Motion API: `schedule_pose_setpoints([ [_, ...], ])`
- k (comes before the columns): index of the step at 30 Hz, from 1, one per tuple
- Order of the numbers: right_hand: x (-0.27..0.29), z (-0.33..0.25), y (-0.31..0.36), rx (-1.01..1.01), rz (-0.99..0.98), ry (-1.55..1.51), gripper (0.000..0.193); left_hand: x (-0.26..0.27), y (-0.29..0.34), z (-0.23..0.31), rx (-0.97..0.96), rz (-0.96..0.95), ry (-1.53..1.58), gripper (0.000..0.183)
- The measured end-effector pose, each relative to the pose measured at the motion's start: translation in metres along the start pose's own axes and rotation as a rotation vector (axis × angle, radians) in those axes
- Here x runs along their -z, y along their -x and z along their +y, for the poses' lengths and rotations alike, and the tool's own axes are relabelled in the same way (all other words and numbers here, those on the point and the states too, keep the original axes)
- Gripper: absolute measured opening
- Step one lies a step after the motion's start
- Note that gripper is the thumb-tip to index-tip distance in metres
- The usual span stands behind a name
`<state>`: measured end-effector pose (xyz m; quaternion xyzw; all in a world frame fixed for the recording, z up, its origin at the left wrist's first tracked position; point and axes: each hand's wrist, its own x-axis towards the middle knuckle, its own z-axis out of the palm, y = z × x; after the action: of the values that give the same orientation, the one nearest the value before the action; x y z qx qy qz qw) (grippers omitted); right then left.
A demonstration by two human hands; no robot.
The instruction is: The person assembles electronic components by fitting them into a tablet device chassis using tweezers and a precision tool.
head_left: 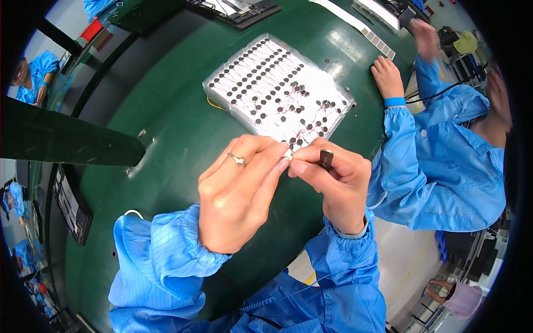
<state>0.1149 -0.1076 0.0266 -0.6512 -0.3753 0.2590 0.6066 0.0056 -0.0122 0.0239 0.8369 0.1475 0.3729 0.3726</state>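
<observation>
My left hand [239, 186] and my right hand [338, 177] meet fingertip to fingertip at the near edge of a clear plastic tray. Both pinch a tiny white piece [287, 154]; its exact kind is too small to tell. Out of my right fingers sticks the dark, flat end of a slim tool [326, 159], the rest of it hidden in the hand. Just beyond lies the white-lined tray [327, 89], with small black discs [269, 75] on thin red wires. They stand in rows at the far left and lie scattered at the near right.
The green table [166, 116] carries a device with a black frame [239, 14] at the back and another at the left. A white strip with grey squares [377, 41] lies back right. Close on the right, a co-worker in blue rests a hand [387, 77] on the table.
</observation>
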Motion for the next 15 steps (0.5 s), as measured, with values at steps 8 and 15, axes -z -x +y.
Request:
schedule_pose_setpoints([
  [8, 0.000, 0.013, 0.001, 0.186, -0.013, 0.211, 0.006, -0.004, 0.003, -0.010, 0.009, -0.053, 0.025, 0.014],
  [15, -0.002, 0.012, 0.000, 0.299, -0.008, 0.287, 0.005, 0.001, -0.002, -0.010, 0.484, -0.139, 0.417, 0.013],
])
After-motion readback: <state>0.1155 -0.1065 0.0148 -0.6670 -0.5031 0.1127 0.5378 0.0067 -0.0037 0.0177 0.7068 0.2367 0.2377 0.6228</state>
